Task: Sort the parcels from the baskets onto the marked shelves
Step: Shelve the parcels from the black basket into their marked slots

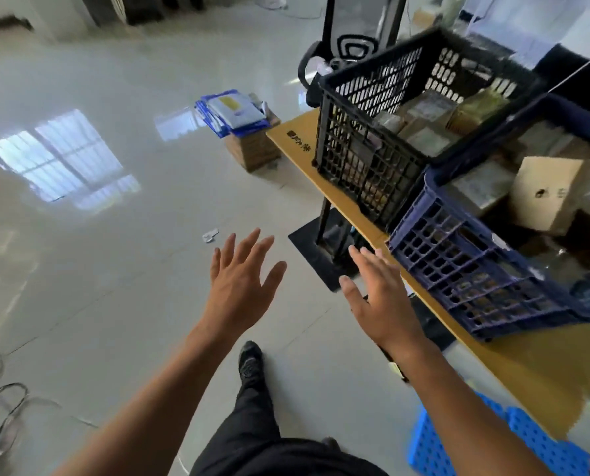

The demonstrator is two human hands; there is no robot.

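Pale glossy tile floor [97,269] fills the left of the view, with window light reflected in it. A yellow-brown desk [544,365] runs along the right and carries two slatted plastic baskets set against each other: a black basket [362,139] farther off and a blue basket [458,269] nearer. Both hold parcels [427,139]; a tan cardboard box [548,194] stands among flatter packets in the blue one. Both hands are raised over the floor, fingers spread wide and holding nothing. The left hand [242,283] is well clear of the desk. The right hand [379,297] is just beside the blue basket's near corner, with the parcels up and to its right. Farther off on the floor, blue mailers [233,113] lie stacked on a carton [252,151], and a small paper scrap [210,235] lies near the left hand's fingertips.
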